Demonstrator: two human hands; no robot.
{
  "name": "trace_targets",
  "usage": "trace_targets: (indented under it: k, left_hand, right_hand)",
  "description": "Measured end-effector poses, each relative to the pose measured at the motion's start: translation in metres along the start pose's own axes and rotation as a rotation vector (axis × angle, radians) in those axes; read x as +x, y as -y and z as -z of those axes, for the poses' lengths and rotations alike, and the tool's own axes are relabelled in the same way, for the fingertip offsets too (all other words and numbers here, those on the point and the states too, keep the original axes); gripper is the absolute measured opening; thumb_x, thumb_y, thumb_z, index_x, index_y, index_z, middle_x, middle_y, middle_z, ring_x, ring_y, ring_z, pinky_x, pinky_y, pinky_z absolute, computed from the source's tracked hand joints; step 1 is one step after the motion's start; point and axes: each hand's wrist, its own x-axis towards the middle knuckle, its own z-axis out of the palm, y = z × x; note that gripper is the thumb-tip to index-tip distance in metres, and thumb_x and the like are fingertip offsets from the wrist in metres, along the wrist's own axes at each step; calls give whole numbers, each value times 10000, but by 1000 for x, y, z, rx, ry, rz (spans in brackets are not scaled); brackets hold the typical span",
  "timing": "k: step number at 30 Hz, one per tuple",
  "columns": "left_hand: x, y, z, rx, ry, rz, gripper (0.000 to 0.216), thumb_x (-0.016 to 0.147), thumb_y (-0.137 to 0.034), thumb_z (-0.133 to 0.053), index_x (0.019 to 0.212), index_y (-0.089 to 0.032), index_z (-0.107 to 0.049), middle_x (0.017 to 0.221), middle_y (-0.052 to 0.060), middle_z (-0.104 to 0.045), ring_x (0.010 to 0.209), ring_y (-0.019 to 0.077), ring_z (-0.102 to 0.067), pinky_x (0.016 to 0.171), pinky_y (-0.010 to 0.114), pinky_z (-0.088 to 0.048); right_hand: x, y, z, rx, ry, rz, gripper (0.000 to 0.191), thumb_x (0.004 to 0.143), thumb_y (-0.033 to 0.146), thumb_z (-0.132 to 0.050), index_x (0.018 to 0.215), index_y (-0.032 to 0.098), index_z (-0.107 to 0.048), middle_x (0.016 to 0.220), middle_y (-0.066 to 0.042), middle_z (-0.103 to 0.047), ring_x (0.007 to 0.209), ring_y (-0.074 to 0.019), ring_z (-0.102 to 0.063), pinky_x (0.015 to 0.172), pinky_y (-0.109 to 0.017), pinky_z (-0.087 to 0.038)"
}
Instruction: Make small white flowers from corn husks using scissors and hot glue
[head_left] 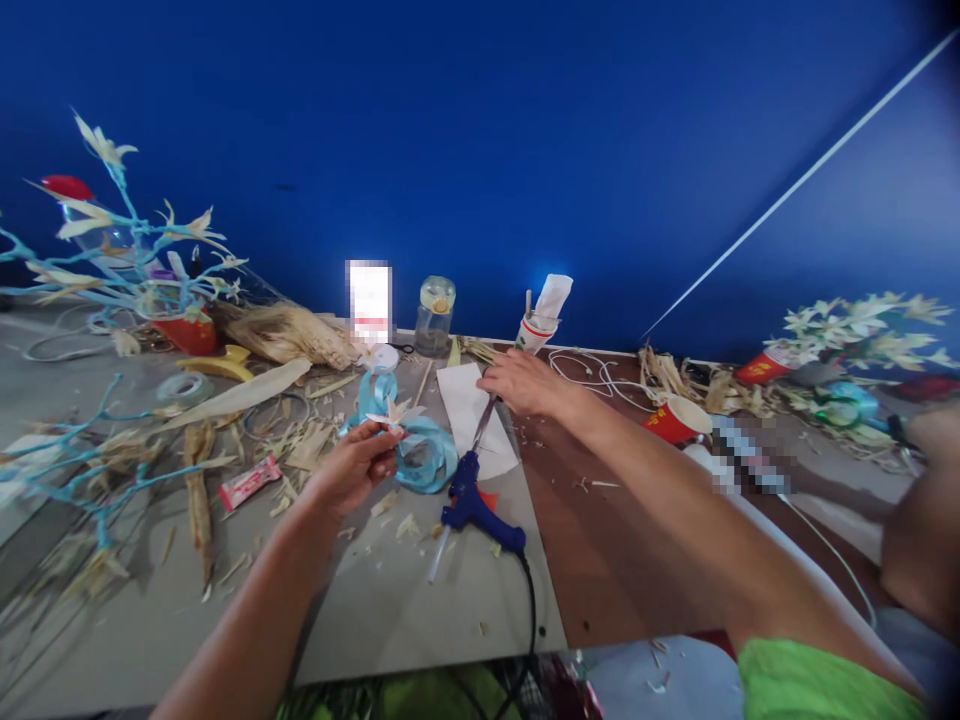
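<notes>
My left hand (364, 462) pinches a small pale flower of dried husk (395, 417) between thumb and fingertips. Behind and beside it lie coils of light blue ribbon (426, 458). Farther forward, my right hand (519, 382) is closed on the handles of a pair of scissors (486, 420), partly hidden under the fingers. Their blades point back toward me over a white sheet of paper (501, 455). Just below the blades, a blue hot glue gun (480, 510) lies on the board with a clear glue stick (441, 556) poking from its back.
Blue-wrapped branches with husk flowers (124, 215) fill the left side. A glass jar (434, 318) and a paper cup (534, 334) stand near the wall. Husk scraps, a pink wrapper (250, 483) and tape (184, 388) lie leftward. A tipped red cup (677, 420) and another person's arm (930, 520) are rightward.
</notes>
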Motion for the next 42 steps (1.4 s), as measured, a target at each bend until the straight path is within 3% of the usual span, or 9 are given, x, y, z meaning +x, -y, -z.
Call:
trace_targets:
  k: [6, 14, 17, 20, 21, 24, 27, 31, 42]
  left_hand:
    - [0, 2, -2, -3, 10, -12, 247, 596, -210, -752, 646, -137, -522, 482, -67, -439, 371, 14, -328, 394, 162, -265]
    - [0, 3, -2, -33, 30, -12, 240, 616, -206, -744, 645, -137, -517, 510, -60, -473, 370, 7, -334, 400, 158, -272]
    - [-2, 1, -1, -41, 29, -27, 229, 625, -209, -739, 648, -134, -524, 520, -55, -479, 377, 9, -339, 403, 161, -279]
    - [-3, 0, -1, -34, 19, -36, 221, 628, -209, -739, 659, -131, -534, 549, -41, -503, 391, 10, -344, 405, 161, -280]
    - [-3, -1, -1, -29, 16, -35, 223, 625, -212, -741, 660, -130, -536, 555, -39, -507, 394, 10, -344, 407, 162, -282]
    - [-4, -1, -2, -19, 13, -34, 234, 618, -220, -747, 653, -130, -534, 527, -54, -465, 391, 11, -337, 409, 164, -280]
    - [-4, -2, -4, -26, 8, -40, 243, 605, -217, -752, 655, -137, -527, 515, -67, -438, 384, 12, -333, 405, 166, -270]
    - [-4, -2, -4, -23, 7, -28, 245, 605, -215, -745, 651, -143, -515, 512, -69, -435, 380, 14, -329, 405, 170, -266]
    - [-4, -2, -4, -81, 33, 32, 241, 639, -201, -730, 643, -144, -495, 460, -93, -383, 366, 13, -301, 421, 178, -286]
  right_hand:
    - [-25, -2, -9, 151, 48, -120, 415, 751, 102, -535, 1153, 195, -584, 966, -111, -602, 969, -259, -450, 820, -374, -296]
    - [-33, -13, 8, 251, -52, -335, 327, 741, 91, -510, 1029, 179, -639, 910, -107, -633, 948, -255, -485, 842, -392, -331]
    - [-34, 10, 12, 722, -293, -513, 362, 782, 166, -477, 1135, 150, -554, 916, -86, -629, 835, -190, -540, 764, -330, -391]
    - [-39, 58, 16, 1462, -490, -505, 425, 793, 326, -527, 1168, 130, -495, 779, -42, -594, 700, -143, -538, 648, -273, -404]
    - [-43, 75, 17, 1643, -499, -474, 465, 765, 390, -577, 1147, 133, -513, 737, -25, -573, 650, -126, -512, 613, -257, -386]
    - [-54, 120, 21, 2002, -297, -340, 622, 653, 571, -657, 1063, 109, -588, 633, 2, -530, 564, -100, -436, 547, -241, -313]
    - [-64, 146, 21, 2096, -142, -345, 631, 588, 585, -707, 987, 103, -629, 594, 17, -520, 526, -82, -411, 532, -230, -275]
    - [-68, 160, 17, 2122, -59, -457, 616, 563, 567, -735, 967, 113, -631, 602, 22, -526, 521, -79, -424, 531, -224, -275]
    - [-47, 185, 11, 2246, -181, -601, 503, 586, 503, -752, 880, 118, -615, 577, 36, -513, 513, -70, -408, 544, -234, -296]
